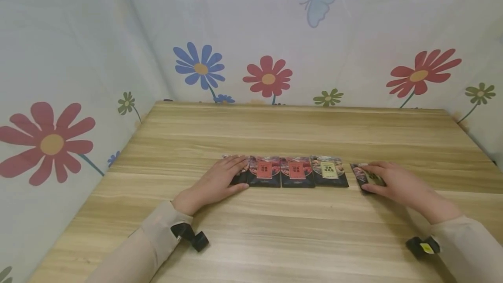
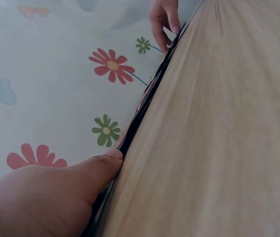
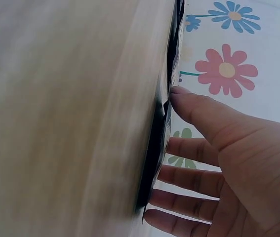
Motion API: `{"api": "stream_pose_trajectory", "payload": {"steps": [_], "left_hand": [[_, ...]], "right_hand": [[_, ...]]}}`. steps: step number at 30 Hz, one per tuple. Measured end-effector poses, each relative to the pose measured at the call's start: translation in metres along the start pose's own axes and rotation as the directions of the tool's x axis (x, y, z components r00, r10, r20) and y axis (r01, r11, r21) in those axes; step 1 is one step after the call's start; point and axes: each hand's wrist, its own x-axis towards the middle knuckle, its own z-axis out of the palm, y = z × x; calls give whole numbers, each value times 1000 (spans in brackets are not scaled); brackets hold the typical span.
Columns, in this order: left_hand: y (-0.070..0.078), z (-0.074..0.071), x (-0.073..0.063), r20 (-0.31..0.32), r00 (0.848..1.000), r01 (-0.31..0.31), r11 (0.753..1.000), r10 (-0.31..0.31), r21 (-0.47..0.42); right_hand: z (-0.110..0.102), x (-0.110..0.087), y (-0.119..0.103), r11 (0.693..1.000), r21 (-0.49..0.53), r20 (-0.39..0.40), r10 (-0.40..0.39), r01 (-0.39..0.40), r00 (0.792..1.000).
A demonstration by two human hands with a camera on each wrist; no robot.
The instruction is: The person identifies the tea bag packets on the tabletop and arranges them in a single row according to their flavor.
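Flat dark food packets with printed labels lie in a side-by-side row on the table. My left hand [image 1: 216, 184] rests over the leftmost packet [image 1: 240, 178], covering most of it, with the thumb [image 2: 102, 165] at its near edge. Next to it are two packets with red labels, a left one [image 1: 265, 171] and a right one [image 1: 297, 172], then a packet with a pale yellow label [image 1: 329, 170]. Across a small gap, my right hand [image 1: 401, 184] holds another packet [image 1: 358, 174], slightly turned, between thumb and fingers and partly hidden by them.
The wood-grain table [image 1: 275, 230] reaches back to a white curtain [image 1: 243, 21] printed with flowers and a butterfly. A black strap device is on each wrist, the left one [image 1: 190, 236] and the right one [image 1: 422, 247].
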Motion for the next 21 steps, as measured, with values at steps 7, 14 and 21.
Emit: {"api": "stream_pose_trajectory", "payload": {"steps": [7, 14, 21], "left_hand": [[0, 1, 1, 8, 1000, 10, 1000, -10, 6], [0, 2, 1, 0, 1000, 3, 1000, -3, 9], [-1, 2, 1, -3, 1000, 1, 1000, -1, 16]], "right_hand": [[-1, 6, -2, 1000, 15, 0, -5, 5, 1000], [-2, 12, -5, 1000, 20, 11, -4, 3, 1000], [-2, 16, -8, 1000, 9, 5, -13, 13, 1000]]}}
